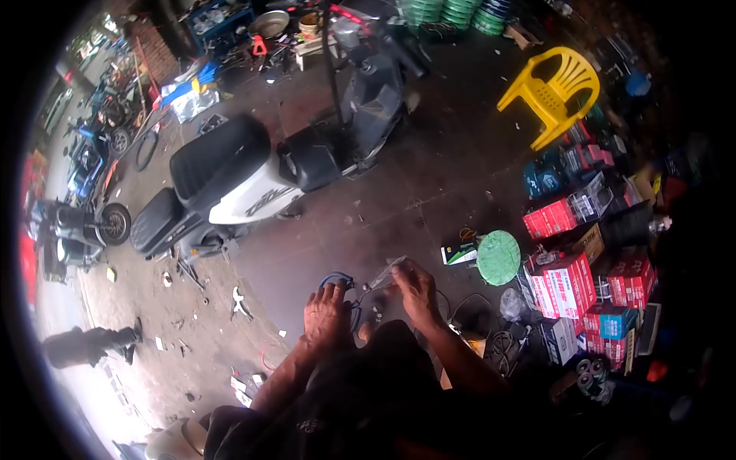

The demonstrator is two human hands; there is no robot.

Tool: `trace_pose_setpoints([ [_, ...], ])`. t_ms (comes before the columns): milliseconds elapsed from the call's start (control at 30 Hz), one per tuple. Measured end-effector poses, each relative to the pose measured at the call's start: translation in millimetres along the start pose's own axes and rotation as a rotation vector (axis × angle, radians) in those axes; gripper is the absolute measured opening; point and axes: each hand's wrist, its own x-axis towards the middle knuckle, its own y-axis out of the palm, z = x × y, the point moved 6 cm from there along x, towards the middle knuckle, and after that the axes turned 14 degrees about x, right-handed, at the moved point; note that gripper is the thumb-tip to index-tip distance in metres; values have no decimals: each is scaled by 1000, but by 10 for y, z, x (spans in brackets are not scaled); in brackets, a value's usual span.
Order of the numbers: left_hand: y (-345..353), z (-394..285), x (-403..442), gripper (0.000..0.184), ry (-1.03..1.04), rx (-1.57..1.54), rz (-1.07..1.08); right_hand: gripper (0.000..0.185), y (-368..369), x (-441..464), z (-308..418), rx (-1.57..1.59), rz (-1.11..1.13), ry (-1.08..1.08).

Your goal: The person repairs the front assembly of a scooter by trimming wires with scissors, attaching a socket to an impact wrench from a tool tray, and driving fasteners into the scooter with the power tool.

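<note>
My left hand is closed around a looped dark blue cable, which curves past the fingertips and down beside the wrist. To its right, my right hand pinches a thin, pale, see-through strip that looks like clear plastic. A thin wire seems to run between the two hands, but its ends are too small to make out. Both hands are held low in front of my body, above the dark floor.
Ahead stands a white and black scooter. To the right are a yellow plastic chair, a round green stool top and stacked red boxes. Pliers lie on the floor at left. A person is at far left.
</note>
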Motion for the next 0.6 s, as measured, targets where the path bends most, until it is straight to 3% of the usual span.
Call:
trace_pose_setpoints([
  [33,-32,-71,269,41,14,-13,-5,20,-52,160,114,95,-34,22],
  [100,-7,-161,718,32,83,-64,-49,29,-102,437,380,110,2,48],
  [233,-41,-400,1681,14,182,-168,-5,29,-445,1138,625,102,-44,-77],
  [300,-144,-569,2181,9,214,-296,4,29,-669,1509,807,-169,-82,-88],
  [367,-93,-689,2546,13,180,-384,230,27,-862,1666,876,14,-251,-56],
  [467,198,-835,3139,23,329,-213,438,24,-1156,2003,1122,250,-463,-22],
  [600,291,-1068,3831,39,495,-135,460,20,-1636,2353,1223,-269,-622,-225],
])
